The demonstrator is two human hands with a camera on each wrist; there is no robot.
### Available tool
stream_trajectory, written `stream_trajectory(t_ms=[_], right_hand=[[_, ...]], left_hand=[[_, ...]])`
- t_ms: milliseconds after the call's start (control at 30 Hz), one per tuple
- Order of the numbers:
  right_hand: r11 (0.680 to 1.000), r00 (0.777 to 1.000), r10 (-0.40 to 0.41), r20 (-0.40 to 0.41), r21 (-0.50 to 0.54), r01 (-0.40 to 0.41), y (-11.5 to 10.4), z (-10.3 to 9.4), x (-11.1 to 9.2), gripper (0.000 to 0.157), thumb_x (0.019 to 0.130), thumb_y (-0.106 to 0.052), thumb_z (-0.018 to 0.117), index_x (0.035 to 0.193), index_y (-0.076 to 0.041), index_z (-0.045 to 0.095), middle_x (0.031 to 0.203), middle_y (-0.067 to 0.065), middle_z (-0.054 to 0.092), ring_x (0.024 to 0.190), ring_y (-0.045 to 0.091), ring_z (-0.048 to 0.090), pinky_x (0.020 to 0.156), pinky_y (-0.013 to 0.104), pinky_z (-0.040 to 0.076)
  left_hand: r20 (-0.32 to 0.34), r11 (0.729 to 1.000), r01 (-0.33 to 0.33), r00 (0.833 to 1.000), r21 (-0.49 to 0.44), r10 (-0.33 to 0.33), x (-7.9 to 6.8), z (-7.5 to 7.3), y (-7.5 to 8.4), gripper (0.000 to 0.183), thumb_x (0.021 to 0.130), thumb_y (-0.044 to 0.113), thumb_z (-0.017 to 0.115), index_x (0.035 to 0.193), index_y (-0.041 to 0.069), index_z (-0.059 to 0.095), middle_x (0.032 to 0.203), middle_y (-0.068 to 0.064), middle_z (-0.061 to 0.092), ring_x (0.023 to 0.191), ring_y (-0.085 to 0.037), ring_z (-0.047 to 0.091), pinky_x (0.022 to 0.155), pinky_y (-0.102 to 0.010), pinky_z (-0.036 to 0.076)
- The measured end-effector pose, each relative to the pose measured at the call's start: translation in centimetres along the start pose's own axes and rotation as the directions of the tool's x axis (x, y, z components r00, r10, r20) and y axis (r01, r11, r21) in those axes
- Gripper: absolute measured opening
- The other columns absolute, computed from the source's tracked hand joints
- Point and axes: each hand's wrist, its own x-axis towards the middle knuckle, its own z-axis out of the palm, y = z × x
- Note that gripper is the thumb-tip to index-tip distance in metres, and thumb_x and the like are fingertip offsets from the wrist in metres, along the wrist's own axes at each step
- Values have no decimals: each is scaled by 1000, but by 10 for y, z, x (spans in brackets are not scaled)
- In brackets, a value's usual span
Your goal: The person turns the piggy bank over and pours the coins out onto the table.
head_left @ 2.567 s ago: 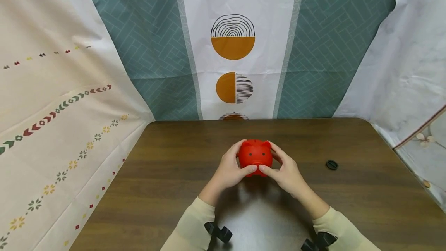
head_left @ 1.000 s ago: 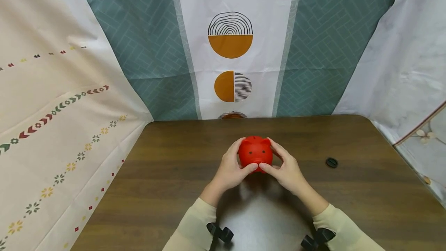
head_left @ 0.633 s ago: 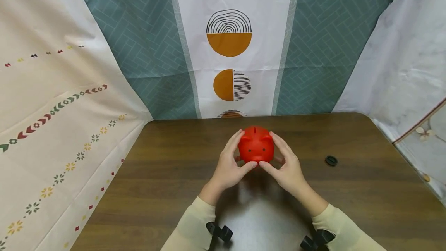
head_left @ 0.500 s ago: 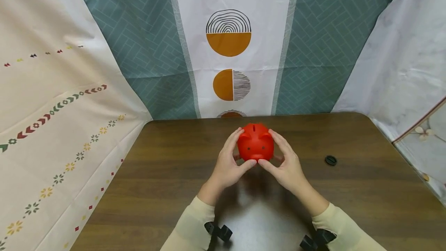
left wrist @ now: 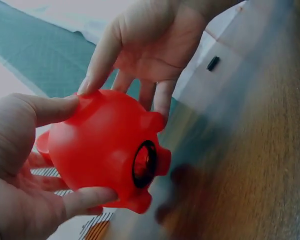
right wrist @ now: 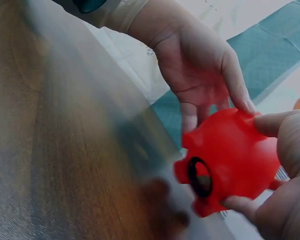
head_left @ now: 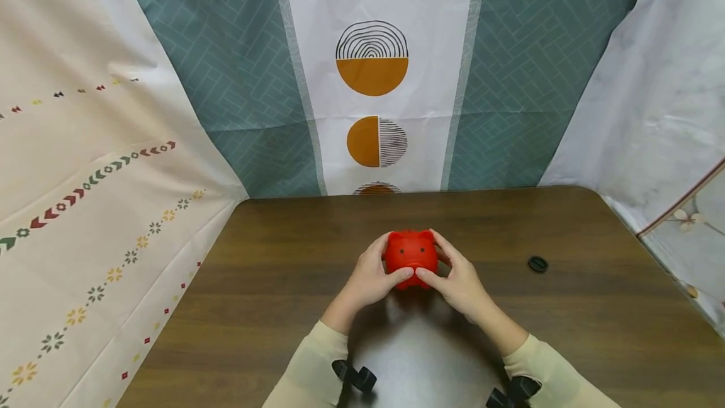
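Note:
A red piggy bank (head_left: 411, 255) is held between both hands just above the brown table (head_left: 272, 282), its face turned up toward me. My left hand (head_left: 372, 274) grips its left side, thumb across the front. My right hand (head_left: 456, 277) grips the right side the same way. In the left wrist view the piggy bank (left wrist: 97, 155) shows a round open hole (left wrist: 144, 164) in its underside. The right wrist view shows the same hole (right wrist: 200, 177) on the piggy bank (right wrist: 237, 160).
A small black round cap (head_left: 538, 264) lies on the table to the right of my hands; the same cap (left wrist: 213, 63) appears in the left wrist view. Patterned cloth hangs behind the table and on both sides. Black wrist mounts sit on my sleeves.
Half a second ago the piggy bank was raised with its top slot showing. Both hands have since brought it down and toward me, tilting its face up again.

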Motion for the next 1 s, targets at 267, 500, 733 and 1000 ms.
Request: stream_trajectory(t_ms=[267, 500, 733, 1000], right_hand=[[944, 935, -328, -132, -67, 322, -3, -4, 5, 84, 74, 0, 81, 147, -16, 41, 149, 4, 39, 130, 24, 44, 83, 31, 53], [997, 996, -75, -37, 28, 76, 15, -2, 4, 78, 81, -19, 79, 148, -26, 38, 147, 4, 42, 130, 33, 41, 78, 35, 56], [999, 999, -48, -12, 14, 48, -1, -3, 0, 80, 82, -14, 77, 150, -15, 35, 145, 13, 43, 127, 39, 44, 78, 37, 56], [922, 915, -384, -124, -105, 372, -13, -6, 2, 87, 69, 9, 81, 144, 0, 40, 148, 16, 39, 127, 33, 46, 80, 37, 54]], left_hand=[[-69, 971, -228, 972, -67, 224, 1, -5, 19, 82, 82, 20, 77, 150, 22, 30, 153, 0, 27, 129, -24, 41, 85, -39, 54], [7, 999, -36, 999, -28, 36, -1, -3, 7, 80, 84, 28, 75, 150, 16, 30, 146, -1, 38, 123, -24, 46, 77, -30, 56], [14, 999, 17, 1000, -34, -16, -1, 0, 5, 79, 85, 30, 74, 149, 15, 30, 144, -3, 40, 120, -23, 47, 77, -30, 56], [-109, 963, -258, 962, -78, 249, 1, -1, 18, 82, 81, 19, 78, 150, 20, 32, 155, -3, 24, 132, -27, 40, 86, -42, 53]])
